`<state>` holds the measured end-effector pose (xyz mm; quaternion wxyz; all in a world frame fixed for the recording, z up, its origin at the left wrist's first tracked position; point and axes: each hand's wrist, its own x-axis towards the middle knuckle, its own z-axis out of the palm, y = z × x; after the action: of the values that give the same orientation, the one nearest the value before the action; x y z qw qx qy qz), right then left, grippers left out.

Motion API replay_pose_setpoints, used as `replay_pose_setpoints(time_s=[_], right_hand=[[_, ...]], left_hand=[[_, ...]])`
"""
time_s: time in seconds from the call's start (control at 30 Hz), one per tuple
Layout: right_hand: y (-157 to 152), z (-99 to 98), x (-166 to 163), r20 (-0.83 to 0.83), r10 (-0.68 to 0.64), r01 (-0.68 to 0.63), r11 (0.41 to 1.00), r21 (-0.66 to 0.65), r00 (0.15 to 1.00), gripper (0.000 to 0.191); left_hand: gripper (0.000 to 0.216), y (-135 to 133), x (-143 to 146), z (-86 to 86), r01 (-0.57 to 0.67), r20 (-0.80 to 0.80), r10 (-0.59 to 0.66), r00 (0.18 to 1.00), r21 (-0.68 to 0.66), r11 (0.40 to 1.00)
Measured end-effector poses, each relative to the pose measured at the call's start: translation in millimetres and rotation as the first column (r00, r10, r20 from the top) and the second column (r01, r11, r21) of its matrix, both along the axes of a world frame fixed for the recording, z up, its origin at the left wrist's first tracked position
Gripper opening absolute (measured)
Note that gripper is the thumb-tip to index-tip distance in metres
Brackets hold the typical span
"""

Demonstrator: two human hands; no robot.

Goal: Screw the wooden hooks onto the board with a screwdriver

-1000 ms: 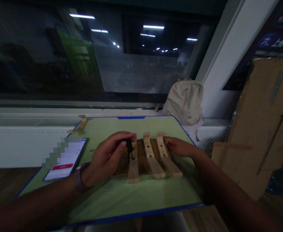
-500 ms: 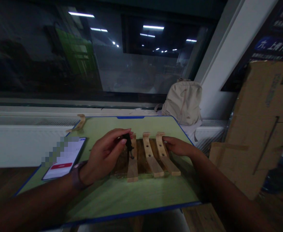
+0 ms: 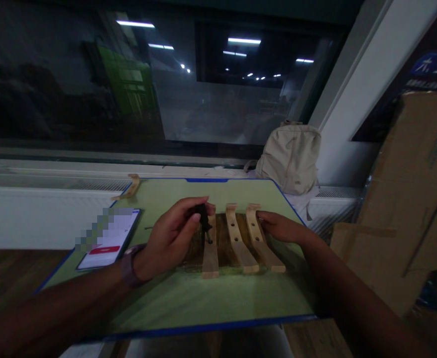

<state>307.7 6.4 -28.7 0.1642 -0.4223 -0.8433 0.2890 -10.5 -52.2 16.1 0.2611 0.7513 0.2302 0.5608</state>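
My left hand (image 3: 175, 231) is closed round the black handle of a screwdriver (image 3: 202, 218). The tool slants down, its tip at the lower hole of the left wooden hook (image 3: 210, 261). Beside that piece, the middle wooden hook (image 3: 243, 253) and the right wooden hook (image 3: 269, 253) show two dark holes each. All three lie across a dark brown wooden board (image 3: 224, 248). At the board's right end, my right hand (image 3: 280, 227) grips its edge close against the right hook; its fingertips are partly hidden.
A phone (image 3: 110, 243) with a lit screen lies left on the green table (image 3: 203, 303). Another curved wooden hook (image 3: 131, 188) rests at the far left corner. Behind are a beige backpack (image 3: 291, 156) and a window. A large cardboard box (image 3: 401, 199) stands to the right.
The whole view has shifted slightly, so things appear a little farther right. Both hands keep their hold, and the screwdriver tip stays at the left hook's lower hole.
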Motion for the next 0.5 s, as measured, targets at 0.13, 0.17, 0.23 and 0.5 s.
replay_pose_setpoints(time_s=[0.13, 0.17, 0.23, 0.5], right_hand=[[-0.1, -1.4, 0.6, -0.015, -0.008, 0.008, 1.0, 0.002, 1.0, 0.032], [0.0, -1.8, 1.1, -0.012, -0.008, 0.009, 1.0, 0.01, 1.0, 0.033], [0.2, -2.4, 2.1, 0.006, -0.009, 0.009, 1.0, 0.024, 1.0, 0.033], [-1.1, 2.5, 0.9, -0.006, 0.035, -0.035, 0.999, 0.017, 0.999, 0.037]], left_hand=[[0.025, -0.8, -0.8, 2.8, -0.026, -0.038, 0.031, 0.999, 0.127, 0.992], [0.025, -0.4, -1.2, 3.8, -0.047, -0.042, 0.054, 0.998, 0.156, 0.987], [0.026, 0.5, -1.8, 5.0, -0.094, -0.033, 0.102, 0.994, 0.188, 0.978], [0.04, -2.3, -0.6, 0.0, -0.039, -0.058, 0.044, 0.997, 0.089, 0.995]])
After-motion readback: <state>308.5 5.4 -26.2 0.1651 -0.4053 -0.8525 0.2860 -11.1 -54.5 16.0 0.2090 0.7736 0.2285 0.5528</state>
